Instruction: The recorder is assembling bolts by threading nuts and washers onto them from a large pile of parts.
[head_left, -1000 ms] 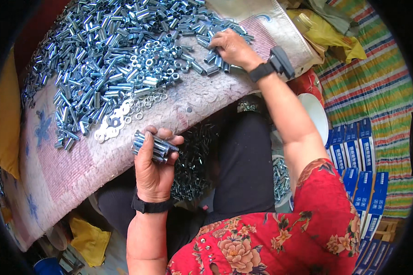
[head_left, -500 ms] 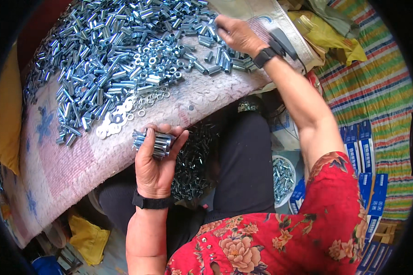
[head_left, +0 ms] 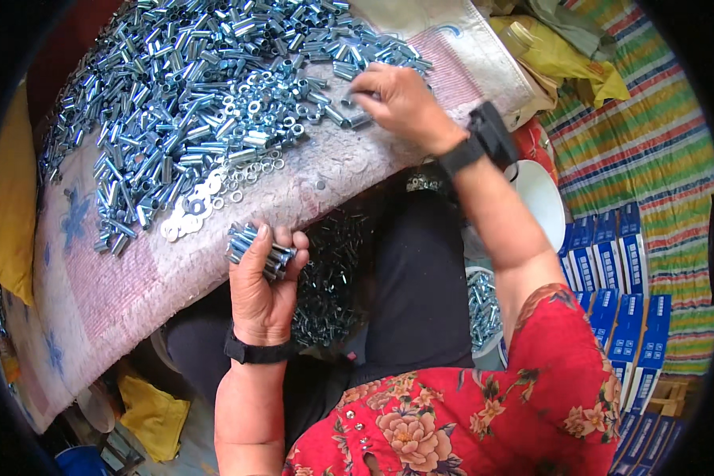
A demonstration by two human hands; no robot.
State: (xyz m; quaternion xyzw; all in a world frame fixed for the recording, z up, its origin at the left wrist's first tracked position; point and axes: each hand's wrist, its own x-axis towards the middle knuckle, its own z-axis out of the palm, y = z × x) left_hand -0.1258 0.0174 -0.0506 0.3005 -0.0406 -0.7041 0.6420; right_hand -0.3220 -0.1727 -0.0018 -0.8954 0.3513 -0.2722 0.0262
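Note:
A bunch of silver bolts (head_left: 263,252) lies in my left hand (head_left: 263,295), gripped between the thumb and curled fingers just off the table's near edge. My right hand (head_left: 404,107) is over the right side of a big heap of shiny metal sleeves (head_left: 190,87), thumb and fingers closed together. What sits between those fingertips is too small to make out. Hex nuts (head_left: 254,105) are gathered at the heap's near right part. Flat white washers (head_left: 184,225) and thin ring washers (head_left: 238,196) lie along its near edge.
A quilted cloth (head_left: 127,297) covers the table. Dark metal pieces (head_left: 329,305) lie below, between my legs. At right are a tub of bolts (head_left: 482,311), a white bowl (head_left: 541,205) and blue boxes (head_left: 627,327) on the floor. A yellow cloth (head_left: 152,416) lies at lower left.
My right hand has come nearer and slightly left over the heap, its fingers drawn together. The white bowl at right has come into view. My left hand still holds the bolts, its fingers curled further.

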